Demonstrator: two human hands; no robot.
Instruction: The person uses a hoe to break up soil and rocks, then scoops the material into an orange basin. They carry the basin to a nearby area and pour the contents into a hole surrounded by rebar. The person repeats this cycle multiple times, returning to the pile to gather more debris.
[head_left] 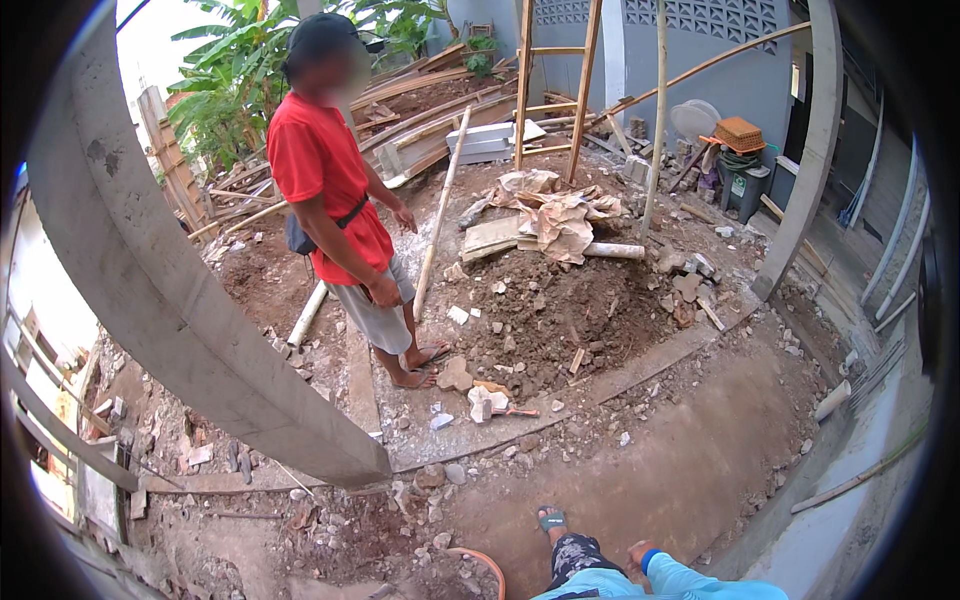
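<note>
The tub (492, 563) has a round orange rim, and it sits on the dirt ground (690, 450) at the very bottom, to the left of the worker's leg. Little stones (442, 540) lie near it. The right hand (640, 552) is low down, just beside the worker's dark patterned shorts (580, 556) and well apart from the tub. A blue band (650, 561) goes around the wrist, by a light blue sleeve (705, 580). The hand looks small, so one cannot tell if its fingers are spread or pressed together, or if it holds something. The left hand is out of sight. Most of the tub is cut off by the bottom edge, and what is in it is hard to make out. Farther ahead, another person (325, 200) in a red shirt stands beside a big dirt pile (560, 320). Crumpled brown paper (565, 225) lies on top and hides part of the pile.
</note>
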